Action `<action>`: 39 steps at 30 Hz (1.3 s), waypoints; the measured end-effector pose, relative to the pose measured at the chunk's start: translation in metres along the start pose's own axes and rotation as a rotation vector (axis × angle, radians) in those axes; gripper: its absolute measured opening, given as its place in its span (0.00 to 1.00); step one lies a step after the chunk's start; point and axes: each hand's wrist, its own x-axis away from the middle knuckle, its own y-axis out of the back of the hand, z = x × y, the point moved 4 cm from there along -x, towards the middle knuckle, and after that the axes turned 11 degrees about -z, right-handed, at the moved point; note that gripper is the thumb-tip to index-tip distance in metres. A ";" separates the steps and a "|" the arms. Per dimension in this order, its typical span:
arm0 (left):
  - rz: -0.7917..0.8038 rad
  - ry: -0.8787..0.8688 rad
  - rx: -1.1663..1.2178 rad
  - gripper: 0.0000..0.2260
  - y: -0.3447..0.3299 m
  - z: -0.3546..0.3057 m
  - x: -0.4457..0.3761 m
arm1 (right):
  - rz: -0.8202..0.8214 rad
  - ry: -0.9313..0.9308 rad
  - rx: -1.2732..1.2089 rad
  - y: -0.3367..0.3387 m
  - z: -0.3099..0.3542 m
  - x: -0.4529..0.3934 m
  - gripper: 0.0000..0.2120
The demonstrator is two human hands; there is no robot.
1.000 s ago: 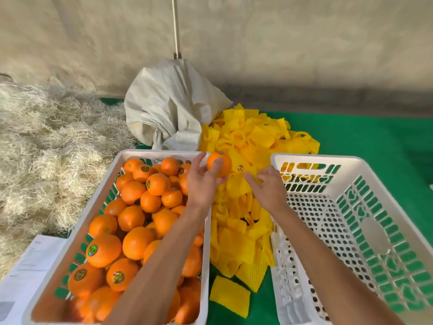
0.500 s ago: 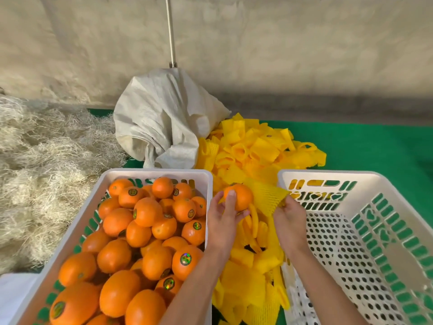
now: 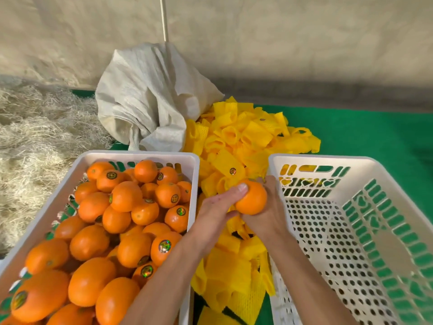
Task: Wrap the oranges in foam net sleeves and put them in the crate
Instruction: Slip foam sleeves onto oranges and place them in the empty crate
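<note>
Orange fruit, one orange, held up between two bare hands over the strip of foam sleeves that separates the two crates. Left hand reaching in from the left, fingers laid along the fruit's near-left side, one fingertip pressed on top: grip curled round the orange. Right hand cupping it from beneath and from the right, fingers wrapped behind; grip likewise closed on the same orange. Hard to tell whether any sleeve sits under the fruit inside that hand.

Just below and behind, a loose heap of yellow foam net sleeves, spilling forward between the crates. To the left, touching the heap, a white crate of oranges, piled full, many with round stickers. To the right, an empty white perforated crate, green slots along its walls. Beneath all, a green surface. Further back, a crumpled white woven sack leaning by a thin pole; far left, pale shredded straw.
</note>
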 end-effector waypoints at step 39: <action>-0.591 -0.691 -0.444 0.25 0.019 -0.012 0.004 | -0.242 0.419 -0.485 0.048 0.038 0.016 0.13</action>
